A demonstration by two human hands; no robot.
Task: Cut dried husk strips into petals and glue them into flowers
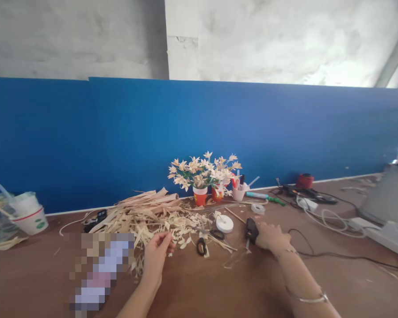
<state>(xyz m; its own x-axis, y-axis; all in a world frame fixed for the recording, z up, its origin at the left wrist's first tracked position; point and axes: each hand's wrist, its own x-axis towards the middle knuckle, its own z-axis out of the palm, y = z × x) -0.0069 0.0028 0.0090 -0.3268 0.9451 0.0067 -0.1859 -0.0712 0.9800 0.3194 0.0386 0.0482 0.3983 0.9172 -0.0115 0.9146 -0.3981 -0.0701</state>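
My left hand is raised in front of a heap of pale dried husk pieces. Its thumb and fingers are pinched together; anything between them is too small or hidden to make out. My right hand is closed at a black hot glue gun on the right, with its fingertips partly hidden. Between the hands lie black-handled scissors and a round white lid or disc. Behind them, pale husk flowers stand in a red paper cup.
A white cup stands at the far left, near a pixelated patch. Behind the glue gun are a tape roll, a pen cup and a blue-green tube. Cables and a white power strip lie right. A blue partition closes the back.
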